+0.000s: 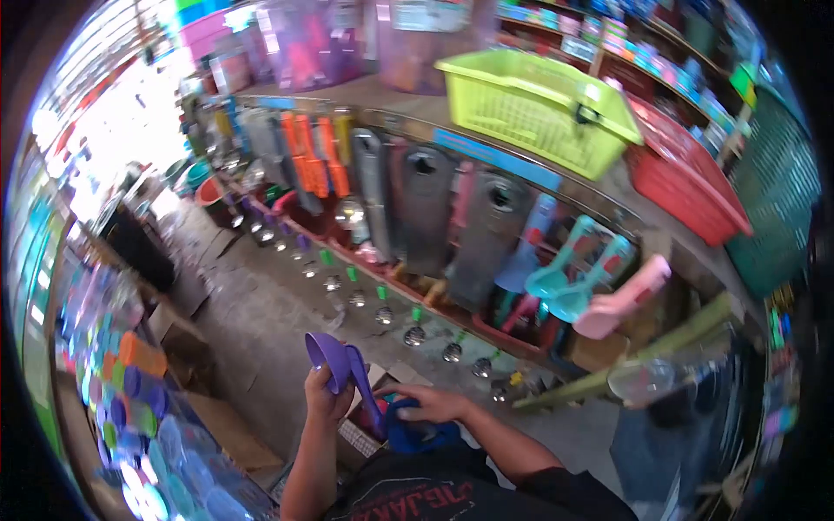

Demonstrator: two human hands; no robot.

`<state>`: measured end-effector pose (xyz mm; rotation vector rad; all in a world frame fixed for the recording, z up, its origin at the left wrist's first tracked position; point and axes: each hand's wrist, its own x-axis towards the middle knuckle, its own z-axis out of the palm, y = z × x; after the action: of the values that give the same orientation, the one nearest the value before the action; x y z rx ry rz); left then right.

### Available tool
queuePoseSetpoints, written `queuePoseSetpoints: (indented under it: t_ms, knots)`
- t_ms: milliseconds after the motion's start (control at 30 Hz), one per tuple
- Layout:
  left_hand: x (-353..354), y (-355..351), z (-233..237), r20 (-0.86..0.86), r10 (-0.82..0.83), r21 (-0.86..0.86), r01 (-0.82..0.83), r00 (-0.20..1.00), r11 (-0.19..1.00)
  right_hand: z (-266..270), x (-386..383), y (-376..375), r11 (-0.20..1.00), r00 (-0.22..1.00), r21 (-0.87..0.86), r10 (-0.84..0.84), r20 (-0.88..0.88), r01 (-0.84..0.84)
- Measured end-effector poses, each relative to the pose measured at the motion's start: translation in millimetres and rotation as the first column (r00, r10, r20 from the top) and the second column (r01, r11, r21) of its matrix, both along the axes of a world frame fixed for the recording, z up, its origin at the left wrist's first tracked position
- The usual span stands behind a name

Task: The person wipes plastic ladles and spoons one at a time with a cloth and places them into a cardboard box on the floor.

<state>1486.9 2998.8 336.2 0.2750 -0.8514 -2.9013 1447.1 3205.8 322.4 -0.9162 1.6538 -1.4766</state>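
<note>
A purple ladle-like scoop point(328, 356) is in my left hand point(326, 398), its round bowl up near the fingers. Beside it a purple handle point(367, 399) slants down toward my other hand. My right hand point(423, 405) is closed over a dark blue cloth-like item point(417, 432) in front of my black shirt. Just under both hands lies an open cardboard box point(358, 434), partly hidden by my arms.
A shelf edge point(391, 122) ahead carries a yellow-green basket point(539, 108) and a red basket point(686, 174). Teal scoops point(569, 295), a pink scoop point(621, 300) and orange-handled tools point(313, 156) hang below. Colourful plastic goods point(130, 391) stand at left.
</note>
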Motion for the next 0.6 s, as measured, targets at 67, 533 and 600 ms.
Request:
queuePoseSetpoints:
  t_ms: [67,533,600]
  knots:
    - [-11.2,26.1,-4.0,0.021,-0.171,-0.017,0.171,0.985,0.985,-2.6,6.9,9.8,1.000,0.997,-0.001,-0.010,-0.082,0.009]
    - [-62.0,160.8,-73.1,0.621,-0.562,-0.293,0.827,0.546,0.480,-89.8,-16.3,185.3,0.388,0.426,0.567,-0.902,0.072,0.727]
    - [-61.6,178.0,-74.9,0.563,-0.616,-0.364,0.834,0.551,0.414,-98.4,-43.6,204.0,0.206,0.420,0.593,-0.873,-0.248,0.778]
